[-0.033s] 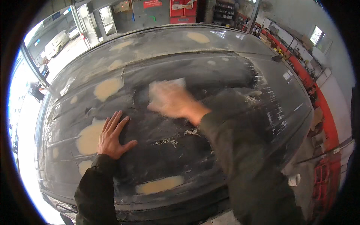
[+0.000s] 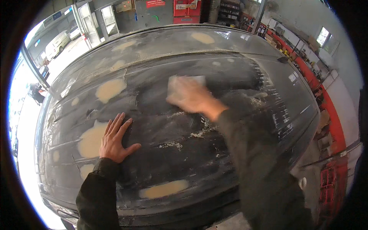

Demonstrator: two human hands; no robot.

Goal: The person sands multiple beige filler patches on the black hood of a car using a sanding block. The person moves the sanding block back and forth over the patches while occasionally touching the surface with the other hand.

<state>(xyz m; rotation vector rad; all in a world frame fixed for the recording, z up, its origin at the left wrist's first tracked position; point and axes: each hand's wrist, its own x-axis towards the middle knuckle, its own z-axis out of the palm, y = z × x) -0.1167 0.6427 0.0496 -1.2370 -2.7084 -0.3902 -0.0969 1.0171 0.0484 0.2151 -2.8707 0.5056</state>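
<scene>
Under me spreads a dark, scuffed vehicle panel with tan filler patches and flaked pale spots. Flat on it, fingers spread, lies my left hand, beside a large tan filler patch. My right hand, smeared by motion, presses a whitish sheet against the panel's middle. One corner of the sheet sticks out past the fingers; its material is too blurred to tell. Another tan patch sits near the panel's close edge, and a further one lies beyond my left hand.
Along the right wall runs a red-edged bench loaded with tools and small items. A red cabinet and a dark shelf stand at the back. Bright doorways open at left, where a light-coloured van is parked.
My right hand has slid to the right with the whitish sheet, uncovering panel where it was. My left hand stays put.
</scene>
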